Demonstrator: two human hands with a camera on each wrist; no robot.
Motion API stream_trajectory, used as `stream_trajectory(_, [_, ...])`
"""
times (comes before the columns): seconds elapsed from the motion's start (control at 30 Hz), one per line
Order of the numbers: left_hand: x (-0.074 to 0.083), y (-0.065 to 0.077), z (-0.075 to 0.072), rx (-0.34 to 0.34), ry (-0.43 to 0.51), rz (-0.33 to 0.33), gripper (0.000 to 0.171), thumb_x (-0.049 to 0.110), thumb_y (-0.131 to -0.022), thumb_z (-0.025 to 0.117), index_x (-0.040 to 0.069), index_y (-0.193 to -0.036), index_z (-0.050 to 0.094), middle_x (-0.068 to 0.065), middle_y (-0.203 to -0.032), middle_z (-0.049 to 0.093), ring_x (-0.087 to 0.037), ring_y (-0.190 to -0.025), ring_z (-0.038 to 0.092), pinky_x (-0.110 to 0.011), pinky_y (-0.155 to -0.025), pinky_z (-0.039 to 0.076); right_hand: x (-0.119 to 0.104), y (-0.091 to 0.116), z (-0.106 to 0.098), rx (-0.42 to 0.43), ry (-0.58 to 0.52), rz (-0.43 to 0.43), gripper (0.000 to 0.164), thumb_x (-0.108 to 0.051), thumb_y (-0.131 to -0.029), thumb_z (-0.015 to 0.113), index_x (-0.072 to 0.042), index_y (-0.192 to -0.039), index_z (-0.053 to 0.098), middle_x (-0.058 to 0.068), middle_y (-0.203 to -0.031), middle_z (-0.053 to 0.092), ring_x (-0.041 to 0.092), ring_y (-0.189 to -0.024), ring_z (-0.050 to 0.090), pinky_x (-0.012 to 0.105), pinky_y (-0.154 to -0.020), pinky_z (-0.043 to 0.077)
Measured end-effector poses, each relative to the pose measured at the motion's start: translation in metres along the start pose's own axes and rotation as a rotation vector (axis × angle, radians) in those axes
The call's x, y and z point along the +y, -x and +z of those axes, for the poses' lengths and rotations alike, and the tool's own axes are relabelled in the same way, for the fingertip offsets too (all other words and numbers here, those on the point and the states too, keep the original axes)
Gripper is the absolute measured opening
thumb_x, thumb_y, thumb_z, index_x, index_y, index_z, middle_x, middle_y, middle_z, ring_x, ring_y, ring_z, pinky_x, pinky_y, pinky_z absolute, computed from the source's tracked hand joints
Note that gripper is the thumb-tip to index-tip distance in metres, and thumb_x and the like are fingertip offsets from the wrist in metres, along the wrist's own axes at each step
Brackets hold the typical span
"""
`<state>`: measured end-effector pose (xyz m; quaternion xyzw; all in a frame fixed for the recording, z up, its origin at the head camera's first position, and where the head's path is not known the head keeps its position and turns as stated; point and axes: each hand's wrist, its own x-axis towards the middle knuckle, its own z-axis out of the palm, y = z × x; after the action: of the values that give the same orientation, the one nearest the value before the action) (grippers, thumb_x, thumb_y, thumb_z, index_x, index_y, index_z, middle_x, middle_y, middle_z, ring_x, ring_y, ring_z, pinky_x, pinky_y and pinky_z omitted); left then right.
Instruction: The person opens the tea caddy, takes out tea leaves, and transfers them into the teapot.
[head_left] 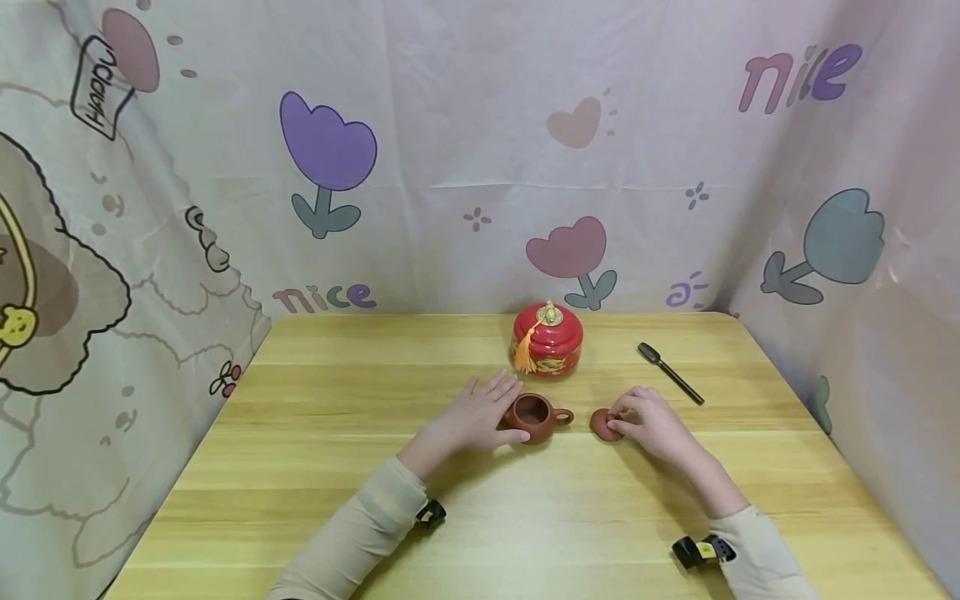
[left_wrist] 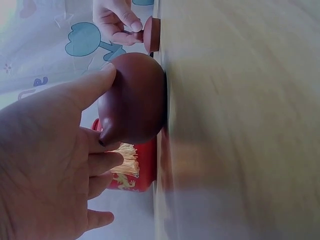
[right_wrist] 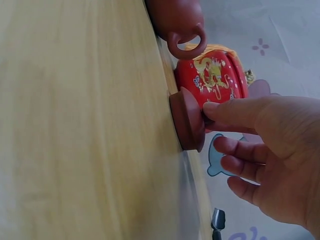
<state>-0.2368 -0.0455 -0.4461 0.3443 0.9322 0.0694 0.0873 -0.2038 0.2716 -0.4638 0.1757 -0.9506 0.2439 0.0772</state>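
Observation:
A reddish-brown clay teapot [head_left: 534, 421] stands upright and uncovered on the table, its looped handle pointing right. My left hand [head_left: 480, 414] holds it from the spout side, thumb [left_wrist: 95, 85] on the near side of the body and index finger passing behind it. The other left fingers extend loosely past the spout. To the right of the handle, the teapot lid [right_wrist: 187, 120] sits rim down at the tabletop. My right hand [head_left: 652, 421] pinches its knob between thumb and forefinger, the remaining fingers loosely bent.
Behind the teapot stands a red lidded jar [head_left: 548, 346] with a gold knob and orange tassel. A dark, slim scoop [head_left: 671, 373] lies at the back right of the wooden table [head_left: 337, 375]. Printed cloth [head_left: 450, 150] hangs along the back and sides.

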Motion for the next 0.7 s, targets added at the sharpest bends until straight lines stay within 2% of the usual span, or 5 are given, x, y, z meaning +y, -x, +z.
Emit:
stream_trajectory(0.23, [-0.006,0.007,-0.006,0.019,0.022,-0.02,0.089,0.07,-0.091,0.042,0.014,-0.157,0.019,-0.008,-0.165,0.014,-0.027,-0.154,0.006,-0.06,-0.121,0.011,-0.001,0.0,-0.005,-0.026,-0.005,0.033,0.011,-0.018,-0.083,0.076,-0.013,-0.092,0.073,0.003,-0.097,0.064,0.026,-0.099,0.055,0.045,-0.086,0.045])
stream_trajectory(0.43, [-0.012,0.013,-0.019,0.037,0.018,-0.053,0.09,0.07,-0.091,0.043,0.017,-0.158,0.015,-0.005,-0.165,0.012,-0.026,-0.154,0.004,-0.059,-0.121,0.009,-0.003,-0.004,-0.011,-0.015,-0.009,0.038,0.019,-0.021,-0.085,0.075,-0.008,-0.099,0.072,0.009,-0.104,0.065,0.03,-0.103,0.054,0.047,-0.087,0.045])
stream_trajectory(0.7, [-0.019,0.018,-0.035,0.083,0.063,-0.102,0.087,0.068,-0.091,0.045,0.02,-0.158,0.016,-0.004,-0.165,0.013,-0.027,-0.154,0.002,-0.057,-0.122,0.002,-0.007,-0.011,-0.024,0.012,0.013,0.01,0.019,-0.017,-0.086,0.072,-0.005,-0.101,0.071,0.014,-0.104,0.064,0.035,-0.104,0.057,0.052,-0.088,0.046])
